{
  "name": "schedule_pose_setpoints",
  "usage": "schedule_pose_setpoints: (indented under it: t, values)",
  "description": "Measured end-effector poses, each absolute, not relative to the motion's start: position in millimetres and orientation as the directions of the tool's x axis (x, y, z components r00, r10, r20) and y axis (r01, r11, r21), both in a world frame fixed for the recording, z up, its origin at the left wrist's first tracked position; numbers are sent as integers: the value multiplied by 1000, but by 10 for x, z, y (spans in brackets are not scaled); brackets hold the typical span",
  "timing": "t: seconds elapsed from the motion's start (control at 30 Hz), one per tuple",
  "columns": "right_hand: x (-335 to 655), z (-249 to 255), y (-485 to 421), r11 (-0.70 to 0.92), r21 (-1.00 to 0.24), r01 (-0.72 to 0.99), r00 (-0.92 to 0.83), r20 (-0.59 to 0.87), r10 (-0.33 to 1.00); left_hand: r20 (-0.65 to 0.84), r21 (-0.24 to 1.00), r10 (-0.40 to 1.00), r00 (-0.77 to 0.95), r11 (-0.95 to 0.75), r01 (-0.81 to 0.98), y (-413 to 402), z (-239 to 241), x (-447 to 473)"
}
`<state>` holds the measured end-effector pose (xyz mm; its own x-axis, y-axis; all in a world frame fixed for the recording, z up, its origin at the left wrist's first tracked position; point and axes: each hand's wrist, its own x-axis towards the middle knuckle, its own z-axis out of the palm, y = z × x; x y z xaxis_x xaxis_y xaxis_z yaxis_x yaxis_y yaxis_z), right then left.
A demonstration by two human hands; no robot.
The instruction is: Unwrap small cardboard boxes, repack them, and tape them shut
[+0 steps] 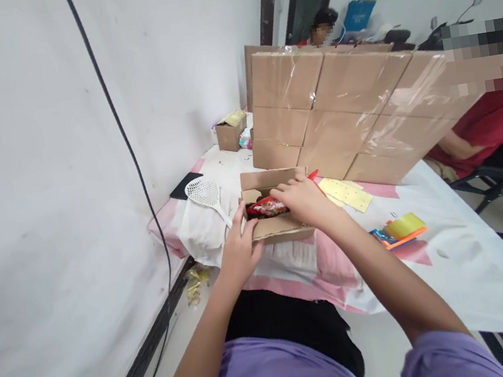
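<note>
A small open cardboard box (281,228) stands on the cloth-covered table in front of me, its flaps raised. Inside it lies a red patterned packet (266,207). My left hand (241,240) grips the box at its near left corner, thumb and fingers on either side of the wall. Reaching over the right end, my right hand (301,199) has its fingers curled down on the packet. A red tip of something sticks out behind that hand. What lies deeper in the box is hidden. Just left of the box is a white perforated scoop (205,193).
Shrink-wrapped cartons (329,110) form a wall behind the box. Yellow sheets (347,193) and a tape roll with an orange edge (404,229) lie to the right. A black flat object (185,186) and another small box (230,133) are farther left. A person in red sits at right.
</note>
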<state>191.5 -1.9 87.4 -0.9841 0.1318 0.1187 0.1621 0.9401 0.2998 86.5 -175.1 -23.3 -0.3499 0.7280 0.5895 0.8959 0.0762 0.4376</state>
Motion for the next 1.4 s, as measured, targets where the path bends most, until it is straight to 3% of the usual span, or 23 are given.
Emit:
schedule_pose_setpoints:
  t: [0.07,0.2,0.33,0.43,0.5,0.53,0.63,0.73,0.8,0.87,0.93,1.03,1.13,1.27,1.4]
  values:
    - [1794,815,-79,967,209,146,-985,120,123,594,440,729,-342,61,896,-1764,-247,849]
    - [1580,628,41,963,-152,221,-975,-35,218,593,441,736,-326,42,896,-1790,-259,801]
    - [1583,535,219,934,-263,241,-970,-106,221,580,423,750,-317,56,905,-1779,-320,795]
    - [1837,515,268,900,-381,211,-927,213,308,579,389,763,-288,52,920,-1771,-382,759]
    - [2054,464,339,851,-494,178,-757,484,439,570,346,790,-226,19,938,-1766,-396,690]
    - [2147,421,401,815,-554,171,-660,549,512,566,331,800,-197,-2,943,-1758,-391,648]
    - [2287,244,651,601,-787,139,-578,428,695,569,371,800,-187,-47,927,-1688,-355,532]
    - [2235,51,849,275,-961,-28,-655,226,721,591,587,683,-430,2,809,-1533,-352,482]
    - [2164,-53,896,219,-967,-131,-665,250,704,568,726,559,-604,4,688,-1413,-371,474]
    - [2112,-123,890,302,-943,-139,-640,319,699,579,746,485,-655,9,666,-1317,-371,463]
    - [2097,-152,862,392,-916,-83,-617,356,702,626,665,496,-602,63,744,-1261,-316,438]
    - [2160,-127,816,464,-885,-45,-615,390,685,647,456,636,-420,118,882,-1221,-133,402]
    - [2290,-87,756,545,-836,-64,-679,437,590,566,252,810,-153,7,968,-1165,35,432]
    - [2436,-195,589,540,-840,-57,-717,411,563,450,176,891,-58,-25,984,-1088,23,568]
    - [2622,-464,306,553,-833,5,-553,458,696,420,110,905,-63,18,994,-1051,-80,609]
